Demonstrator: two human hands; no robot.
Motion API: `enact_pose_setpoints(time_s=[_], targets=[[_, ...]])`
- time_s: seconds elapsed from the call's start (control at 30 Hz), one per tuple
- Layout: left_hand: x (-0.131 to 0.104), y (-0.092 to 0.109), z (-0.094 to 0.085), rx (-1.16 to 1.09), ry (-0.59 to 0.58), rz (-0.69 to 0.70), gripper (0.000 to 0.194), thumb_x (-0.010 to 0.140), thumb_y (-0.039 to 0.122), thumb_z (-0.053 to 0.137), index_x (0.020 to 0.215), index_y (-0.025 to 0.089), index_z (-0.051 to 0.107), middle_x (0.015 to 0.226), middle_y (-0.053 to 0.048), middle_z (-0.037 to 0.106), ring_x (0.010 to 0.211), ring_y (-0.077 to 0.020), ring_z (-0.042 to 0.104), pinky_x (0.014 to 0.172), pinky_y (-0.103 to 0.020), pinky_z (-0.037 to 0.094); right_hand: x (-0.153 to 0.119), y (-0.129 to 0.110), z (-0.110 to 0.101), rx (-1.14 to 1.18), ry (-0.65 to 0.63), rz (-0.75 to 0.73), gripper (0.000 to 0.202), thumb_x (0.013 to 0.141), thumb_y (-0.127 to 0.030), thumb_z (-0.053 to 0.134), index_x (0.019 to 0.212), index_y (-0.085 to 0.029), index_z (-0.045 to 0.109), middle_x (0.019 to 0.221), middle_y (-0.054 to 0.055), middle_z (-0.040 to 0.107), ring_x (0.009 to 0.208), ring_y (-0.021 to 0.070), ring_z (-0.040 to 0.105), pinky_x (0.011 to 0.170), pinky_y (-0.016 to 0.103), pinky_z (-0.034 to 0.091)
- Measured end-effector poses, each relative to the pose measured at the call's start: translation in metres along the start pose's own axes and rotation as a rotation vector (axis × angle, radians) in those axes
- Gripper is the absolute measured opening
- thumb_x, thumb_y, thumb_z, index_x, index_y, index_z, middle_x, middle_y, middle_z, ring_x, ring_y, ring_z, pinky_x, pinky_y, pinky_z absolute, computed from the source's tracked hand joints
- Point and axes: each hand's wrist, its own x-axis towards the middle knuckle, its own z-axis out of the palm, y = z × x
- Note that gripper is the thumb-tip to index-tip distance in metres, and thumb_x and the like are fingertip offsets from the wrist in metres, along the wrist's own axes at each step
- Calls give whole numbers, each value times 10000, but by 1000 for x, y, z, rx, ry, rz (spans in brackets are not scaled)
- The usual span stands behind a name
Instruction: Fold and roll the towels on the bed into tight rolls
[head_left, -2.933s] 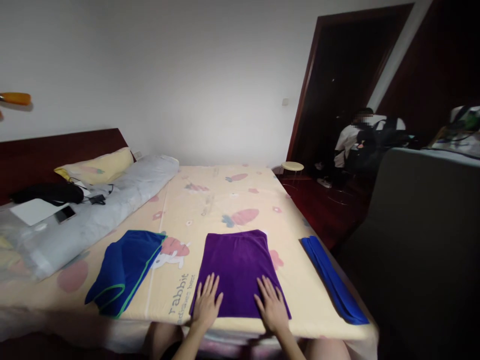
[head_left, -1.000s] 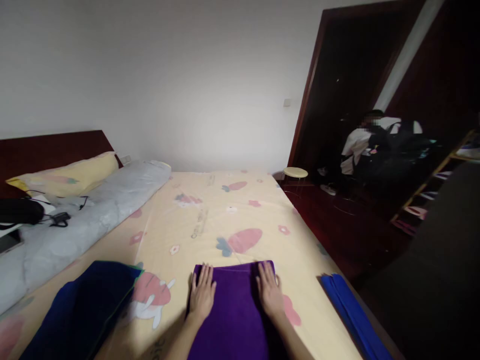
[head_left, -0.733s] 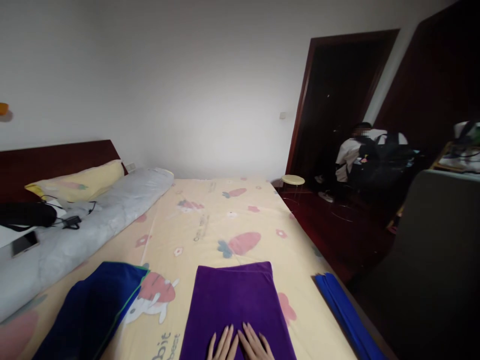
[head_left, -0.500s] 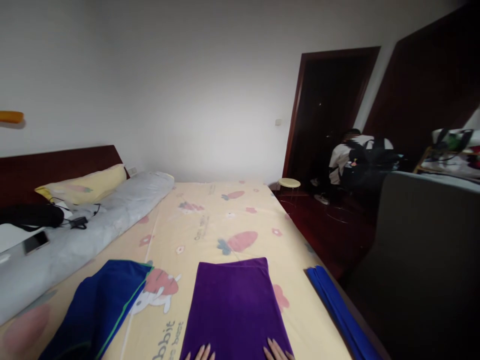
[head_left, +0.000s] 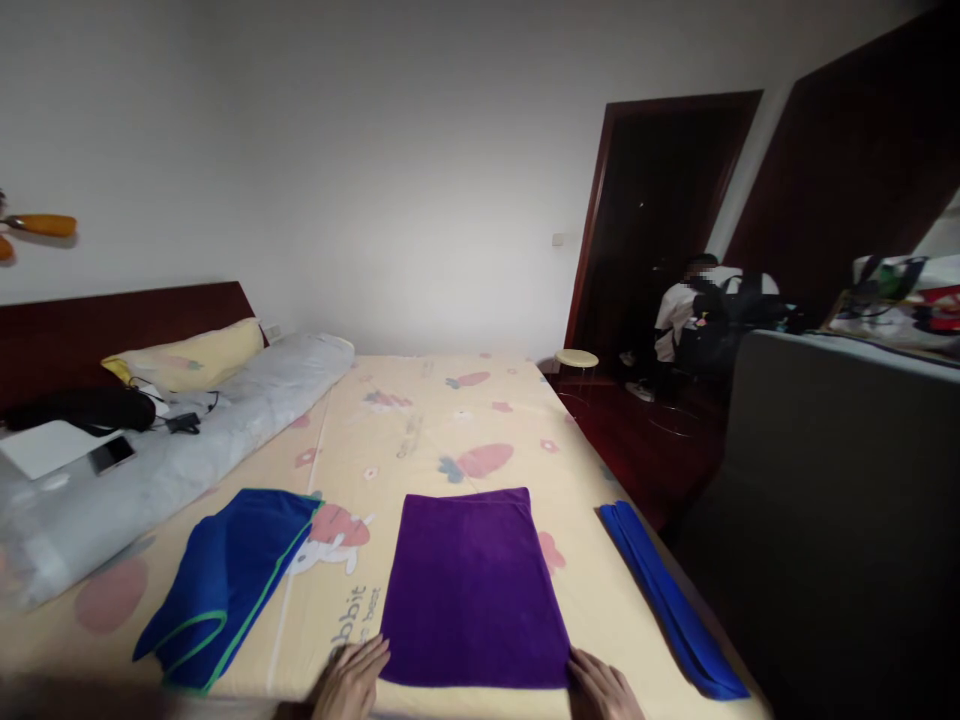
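Moved outward since the earlier frame, the left hand and right hand, fingers together but any pinch indeterminable, meet the near corners of the purple cloth, lower centre, apparently smoothed flat, with any further folding undone.

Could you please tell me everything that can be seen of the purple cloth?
The purple cloth is plain and soft-looking, like a plush fabric, with no pattern visible. It lies flat and fairly smooth on the patterned bed sheet, roughly four-sided, its far edge slightly uneven. How many layers it has is unclear. It sits between the green-edged blue cloth and the long blue bundle, apart from both. The left hand and right hand appear to touch its near corners.
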Motion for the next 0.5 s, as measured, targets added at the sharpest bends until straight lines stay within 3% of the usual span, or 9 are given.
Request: enact_pose_setpoints(time_s=[0.17, 0.3, 0.4, 0.5], targets=[[2, 2, -8, -39, 3, -40, 564, 707, 16, 500, 1147, 324, 667, 1157, 38, 726, 1090, -178, 668, 944, -336, 559, 6, -6, -3, -21, 33, -3, 319, 819, -210, 551, 1088, -276, 708, 1163, 60, 709, 999, 223, 676, 820, 325, 535], [-3, 2, -15, -71, 11, -64, 593, 689, -15, 494, 1120, 344, 686, 1119, 27, 743, 1100, -197, 661, 948, -381, 551, 0, -2, -6, 10, 14, 15, 285, 809, -233, 580, 1049, -296, 722, 1160, 50, 711, 997, 231, 676, 830, 339, 532], [-4, 7, -18, -172, 38, -161, 559, 682, -6, 513, 1069, 345, 712, 1070, 7, 757, 1083, -204, 657, 933, -380, 547, -2, -7, -15, 98, -14, 99, 289, 809, -300, 592, 1069, -306, 718, 1194, 62, 693, 1041, 260, 662, 870, 389, 524], [2, 8, -21, -368, 45, -325, 389, 671, 48, 541, 879, 301, 750, 960, -9, 771, 1002, -206, 674, 908, -377, 546, 5, -16, -26, 261, -31, 247, 303, 798, -429, 590, 1018, -283, 740, 1212, 103, 681, 1106, 306, 632, 917, 460, 507]])
